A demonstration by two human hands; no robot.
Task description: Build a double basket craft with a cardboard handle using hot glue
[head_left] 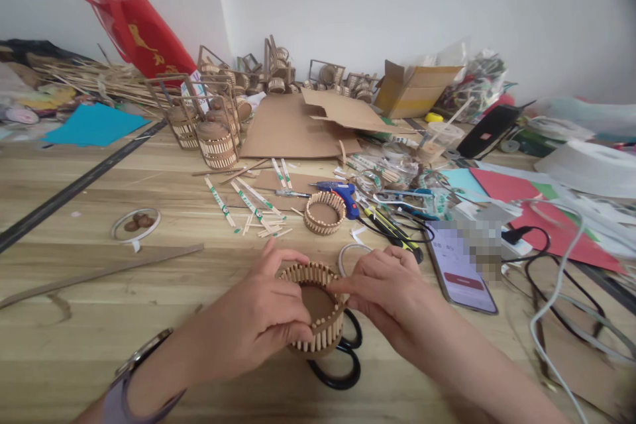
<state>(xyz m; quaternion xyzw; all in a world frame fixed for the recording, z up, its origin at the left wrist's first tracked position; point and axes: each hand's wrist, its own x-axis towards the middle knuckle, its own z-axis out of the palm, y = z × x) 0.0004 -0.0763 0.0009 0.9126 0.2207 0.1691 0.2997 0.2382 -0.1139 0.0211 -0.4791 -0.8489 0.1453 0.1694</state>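
Between my hands is a small round basket [325, 334] made of short wooden sticks around a brown cardboard base. My left hand [271, 308] grips its left side, thumb at the near wall and fingers over the far rim. On the right rim, my right hand [385, 291] has its fingers pinched against the sticks and a brown strip. Black scissor handles [342, 371] show partly from under the basket. A second stick basket [324, 213] stands farther back, beside a blue glue gun [342, 193].
Paper-wrapped chopsticks [248, 202] and cut sticks lie beyond my left hand. A tape ring [135, 224] encircles several brown balls at left. A phone [462, 271], a yellow cutter [392, 235] and cables are on the right. Cardboard sheets [283, 122] and finished lidded baskets [216, 142] stand behind.
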